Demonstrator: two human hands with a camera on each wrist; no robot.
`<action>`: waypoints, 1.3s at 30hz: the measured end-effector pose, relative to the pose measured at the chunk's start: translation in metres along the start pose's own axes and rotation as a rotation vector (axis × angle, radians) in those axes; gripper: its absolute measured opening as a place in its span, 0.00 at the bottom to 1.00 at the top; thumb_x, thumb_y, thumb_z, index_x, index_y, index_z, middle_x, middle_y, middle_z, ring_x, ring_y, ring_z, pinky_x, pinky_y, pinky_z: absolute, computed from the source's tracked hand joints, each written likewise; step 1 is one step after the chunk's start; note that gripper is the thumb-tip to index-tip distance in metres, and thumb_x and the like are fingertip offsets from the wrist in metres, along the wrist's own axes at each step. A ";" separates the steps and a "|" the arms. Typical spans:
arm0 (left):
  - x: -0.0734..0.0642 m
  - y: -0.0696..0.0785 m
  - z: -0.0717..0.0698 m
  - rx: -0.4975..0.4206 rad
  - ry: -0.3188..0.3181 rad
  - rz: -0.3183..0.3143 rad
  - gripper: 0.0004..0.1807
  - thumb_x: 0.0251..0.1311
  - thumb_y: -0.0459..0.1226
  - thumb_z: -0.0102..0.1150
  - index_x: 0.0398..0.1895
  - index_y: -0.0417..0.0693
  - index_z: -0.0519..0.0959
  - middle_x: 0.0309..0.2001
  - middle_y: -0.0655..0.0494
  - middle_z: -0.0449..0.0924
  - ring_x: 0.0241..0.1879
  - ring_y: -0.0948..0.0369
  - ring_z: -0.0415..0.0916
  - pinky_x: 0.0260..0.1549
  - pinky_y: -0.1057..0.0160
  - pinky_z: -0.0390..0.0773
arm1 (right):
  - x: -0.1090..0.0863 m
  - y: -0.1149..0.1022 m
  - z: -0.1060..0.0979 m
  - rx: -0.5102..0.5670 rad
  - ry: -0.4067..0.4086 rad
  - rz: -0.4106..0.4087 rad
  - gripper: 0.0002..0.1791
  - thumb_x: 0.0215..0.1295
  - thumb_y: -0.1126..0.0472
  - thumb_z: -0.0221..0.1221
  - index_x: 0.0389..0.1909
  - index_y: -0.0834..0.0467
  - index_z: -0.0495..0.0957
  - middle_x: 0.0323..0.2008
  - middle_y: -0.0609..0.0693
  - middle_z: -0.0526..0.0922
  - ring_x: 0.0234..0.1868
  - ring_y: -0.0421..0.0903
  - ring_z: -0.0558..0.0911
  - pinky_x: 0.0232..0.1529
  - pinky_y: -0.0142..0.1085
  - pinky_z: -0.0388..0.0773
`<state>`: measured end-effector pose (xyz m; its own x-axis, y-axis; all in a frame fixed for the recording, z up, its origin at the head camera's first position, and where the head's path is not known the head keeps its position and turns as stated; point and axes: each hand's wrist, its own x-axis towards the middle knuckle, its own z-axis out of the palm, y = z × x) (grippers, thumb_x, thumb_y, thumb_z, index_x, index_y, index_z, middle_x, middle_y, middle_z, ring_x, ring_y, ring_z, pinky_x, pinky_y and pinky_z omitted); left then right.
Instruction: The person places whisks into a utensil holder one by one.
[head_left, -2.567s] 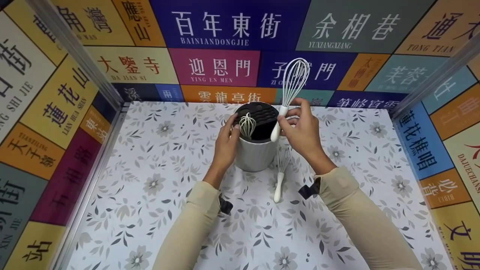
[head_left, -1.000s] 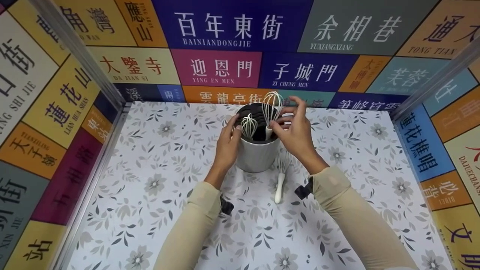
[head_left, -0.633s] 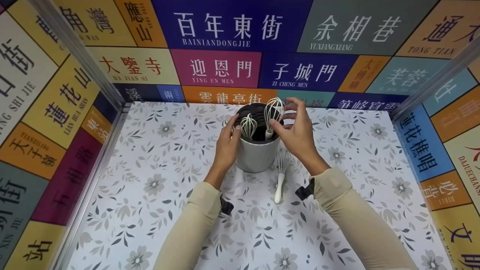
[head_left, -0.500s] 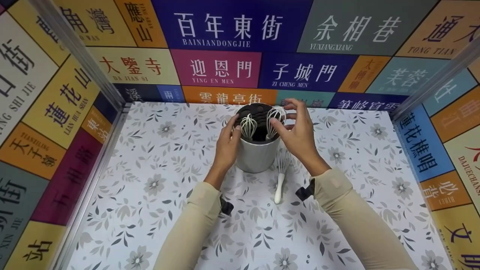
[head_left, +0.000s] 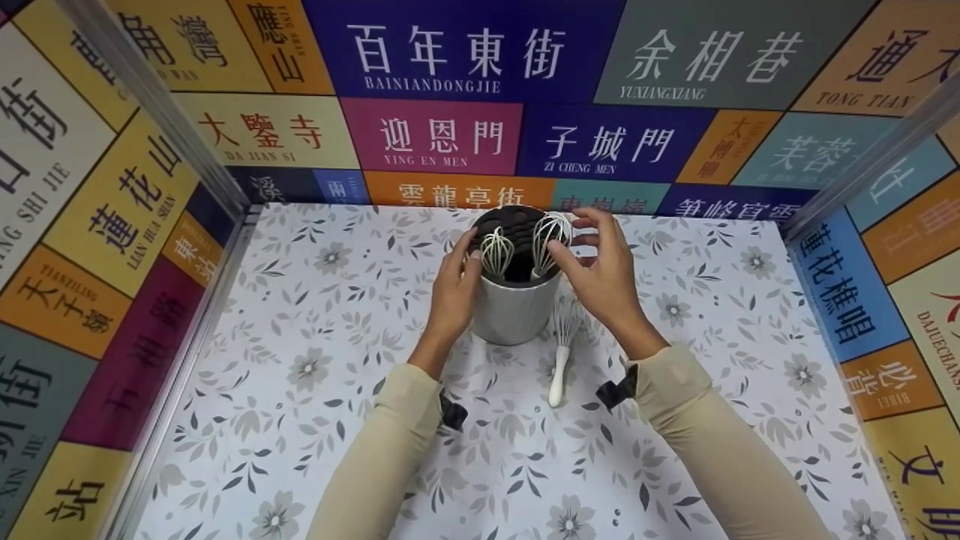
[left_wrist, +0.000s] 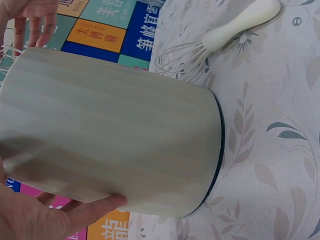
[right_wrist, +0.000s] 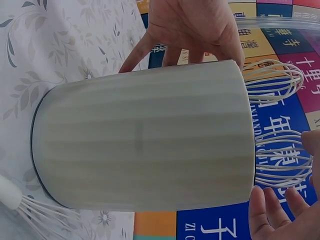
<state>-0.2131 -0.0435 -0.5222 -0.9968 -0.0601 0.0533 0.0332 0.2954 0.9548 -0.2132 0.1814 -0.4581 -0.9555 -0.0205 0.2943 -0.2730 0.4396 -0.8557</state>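
Holder, second whisk now inside

Second whisk: raised above the holder earlier, now wires-up in it, beside one smaller wire whisk. Third whisk: white-handled, lying on the floral counter. Holder: one, cylindrical, pale ribbed wall, dark top. Hands, two: left hand straight-fingered against the wall; right hand loosely parted around wires, contact unclear.

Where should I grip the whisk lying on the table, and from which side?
Probably by the handle, pinched across its sides from above, coming from the near side. It is thick and points away from the container, while the thin wires lie close beside the container's base, likely leaving less finger room.
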 end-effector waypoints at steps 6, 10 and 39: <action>-0.001 0.000 0.001 0.001 -0.002 0.007 0.26 0.78 0.54 0.41 0.77 0.71 0.64 0.69 0.53 0.70 0.64 0.56 0.70 0.67 0.49 0.68 | -0.004 0.009 -0.007 0.022 0.028 0.060 0.29 0.74 0.52 0.60 0.71 0.54 0.63 0.61 0.56 0.74 0.55 0.51 0.80 0.49 0.44 0.78; -0.001 0.000 0.001 0.005 -0.001 0.010 0.26 0.79 0.54 0.41 0.77 0.70 0.63 0.69 0.53 0.70 0.64 0.57 0.70 0.67 0.49 0.68 | -0.008 0.018 -0.013 0.018 0.046 0.101 0.28 0.76 0.47 0.55 0.70 0.54 0.63 0.59 0.53 0.74 0.52 0.47 0.80 0.44 0.35 0.80; -0.002 0.000 0.002 0.011 -0.005 0.003 0.27 0.78 0.55 0.40 0.77 0.71 0.63 0.70 0.51 0.69 0.62 0.54 0.70 0.65 0.47 0.68 | -0.062 0.089 -0.005 -0.281 -0.077 0.363 0.32 0.66 0.45 0.66 0.62 0.57 0.66 0.47 0.59 0.84 0.39 0.57 0.85 0.44 0.48 0.77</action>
<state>-0.2109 -0.0419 -0.5230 -0.9970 -0.0546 0.0546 0.0354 0.3057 0.9515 -0.1774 0.2265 -0.5504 -0.9921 0.1175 -0.0450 0.1116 0.6564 -0.7461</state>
